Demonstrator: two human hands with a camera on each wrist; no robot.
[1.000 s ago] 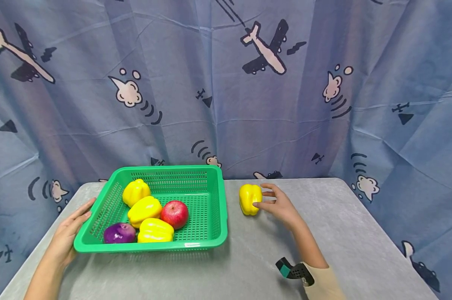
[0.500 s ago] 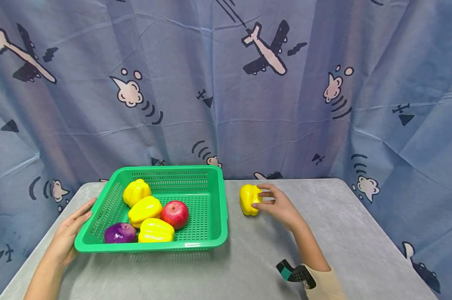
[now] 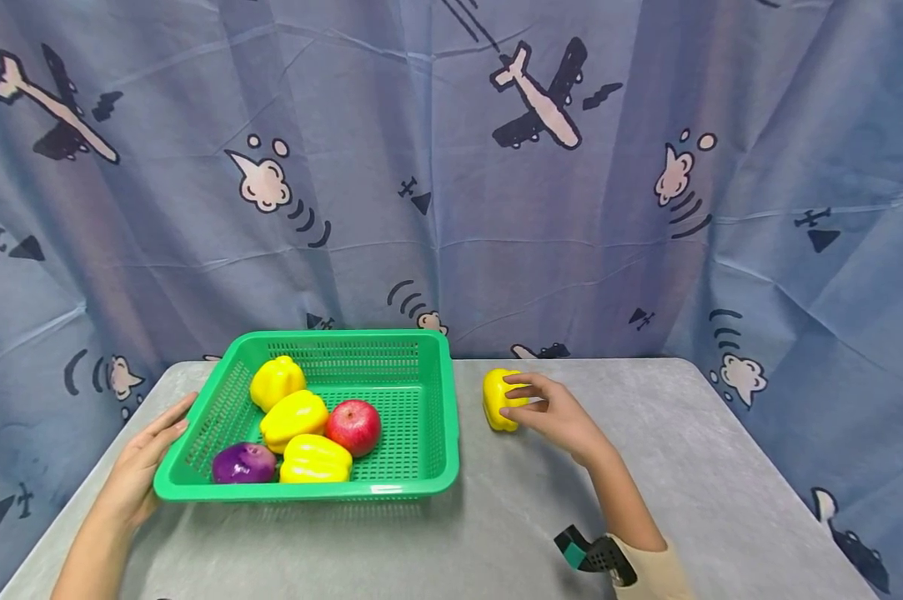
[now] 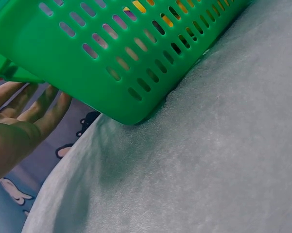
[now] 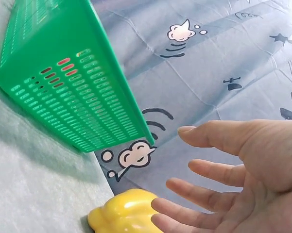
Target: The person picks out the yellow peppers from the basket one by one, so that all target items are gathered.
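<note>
A green plastic basket (image 3: pixel 439 417) stands at the left of the table. In it lie several yellow bell peppers (image 3: pixel 295 419), a red apple (image 3: pixel 353 427) and a purple eggplant-like piece (image 3: pixel 244 463). My left hand (image 3: pixel 132 475) rests against the basket's left side; in the left wrist view its loosely extended fingers (image 4: pixel 51 104) reach below the rim. One more yellow bell pepper (image 3: pixel 499 400) stands on the table right of the basket. My right hand (image 3: pixel 564 417) is beside it, fingers spread and partly covering it. The right wrist view shows no grip; contact I cannot tell.
The grey table (image 3: pixel 496 533) ends at a blue curtain (image 3: pixel 451 208) printed with airplanes, hanging behind and to both sides. A dark strap (image 3: pixel 597 554) crosses the right forearm near a beige sleeve (image 3: pixel 649 575).
My right hand has edged slightly left, its fingers now covering more of the standing pepper. The left hand and basket hold their places; the head view has shifted a little.
</note>
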